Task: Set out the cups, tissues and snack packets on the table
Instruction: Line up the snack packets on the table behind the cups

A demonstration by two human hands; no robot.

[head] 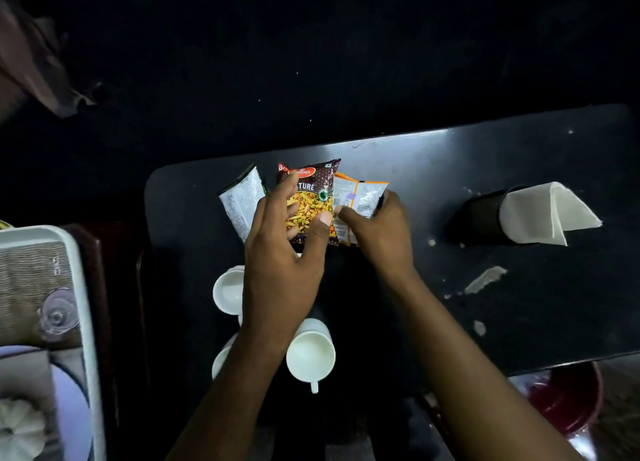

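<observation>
Head view: left hand fingers pinch brown packet; right hand fingers grip orange packet; fan them flat at surface centre, without overlap.

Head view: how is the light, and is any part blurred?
Head view: dim, with dark surroundings; a pale glare streak on the table; the mixture packet under the left hand and right hand is sharp; the tray at the left edge is blurred.

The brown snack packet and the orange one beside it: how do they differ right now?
The brown snack packet lies printed front up, under the left hand; the orange snack packet shows its silvery back, under the right hand. The brown overlaps the orange's edge. Both lie on the table.
</observation>
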